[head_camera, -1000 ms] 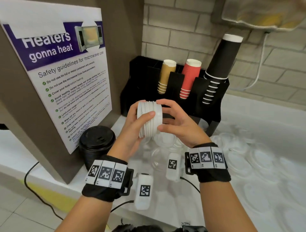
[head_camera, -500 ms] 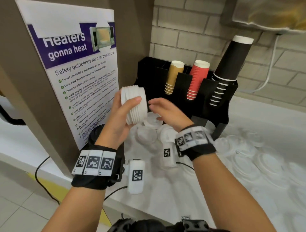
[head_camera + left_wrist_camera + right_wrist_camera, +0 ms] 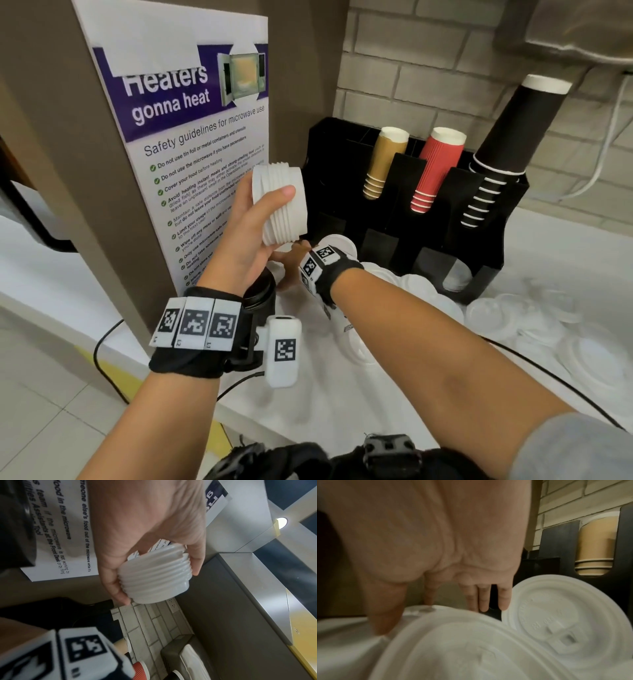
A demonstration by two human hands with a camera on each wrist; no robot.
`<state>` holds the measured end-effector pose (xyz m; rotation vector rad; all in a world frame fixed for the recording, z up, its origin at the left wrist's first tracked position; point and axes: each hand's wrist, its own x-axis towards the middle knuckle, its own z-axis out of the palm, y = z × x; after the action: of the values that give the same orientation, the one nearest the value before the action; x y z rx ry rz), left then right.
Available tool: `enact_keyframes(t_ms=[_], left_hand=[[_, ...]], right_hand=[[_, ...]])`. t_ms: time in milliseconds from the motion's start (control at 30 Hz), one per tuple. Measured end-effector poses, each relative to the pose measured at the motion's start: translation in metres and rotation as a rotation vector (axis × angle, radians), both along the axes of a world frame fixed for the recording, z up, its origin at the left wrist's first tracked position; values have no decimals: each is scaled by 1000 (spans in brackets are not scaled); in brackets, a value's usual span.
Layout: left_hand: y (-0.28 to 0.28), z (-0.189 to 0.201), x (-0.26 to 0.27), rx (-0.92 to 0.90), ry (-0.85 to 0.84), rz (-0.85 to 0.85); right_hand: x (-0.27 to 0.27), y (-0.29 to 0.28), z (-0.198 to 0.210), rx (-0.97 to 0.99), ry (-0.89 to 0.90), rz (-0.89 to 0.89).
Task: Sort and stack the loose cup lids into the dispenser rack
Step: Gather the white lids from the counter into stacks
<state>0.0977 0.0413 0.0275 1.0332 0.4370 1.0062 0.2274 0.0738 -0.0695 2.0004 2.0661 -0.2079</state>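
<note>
left hand point(image 3: 251, 236) grips stacked lids point(image 3: 281, 205) sideways | right hand point(image 3: 436, 547) fingers point(image 3: 483, 599) straight, reaching loose lids point(image 3: 556, 615) on counter point(image 3: 342, 394) | risk: tilted stack slips apart, nests missorted

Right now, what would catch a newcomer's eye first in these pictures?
Probably the stack of white lids gripped sideways in the left hand, held up in front of the microwave safety poster. Behind it, the black dispenser rack holds tan, red and black cup stacks, while the right hand reaches down among loose lids on the counter.
</note>
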Motion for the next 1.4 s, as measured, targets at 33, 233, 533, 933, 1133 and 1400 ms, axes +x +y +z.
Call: enact_keyframes(t_ms=[33,233,533,933,1133,1400], left_hand=[[1,0,0,-1,-2,2],[3,2,0,13,8,-23],[-4,5,1,7,-8,-71],[-48,-33,46,-51,113,-301],[-54,-39,51,-21,126,-334],[-60,-41,52,-43,131,-336]], right_hand=[[0,1,-3,-4,-52,4],[5,3,-3,17,-75,-76],[47,-39,88,222,811,-362],[62,-173,72,534,1619,-403],[62,-200,79,572,1379,-337],[57,-206,84,560,1267,-328]])
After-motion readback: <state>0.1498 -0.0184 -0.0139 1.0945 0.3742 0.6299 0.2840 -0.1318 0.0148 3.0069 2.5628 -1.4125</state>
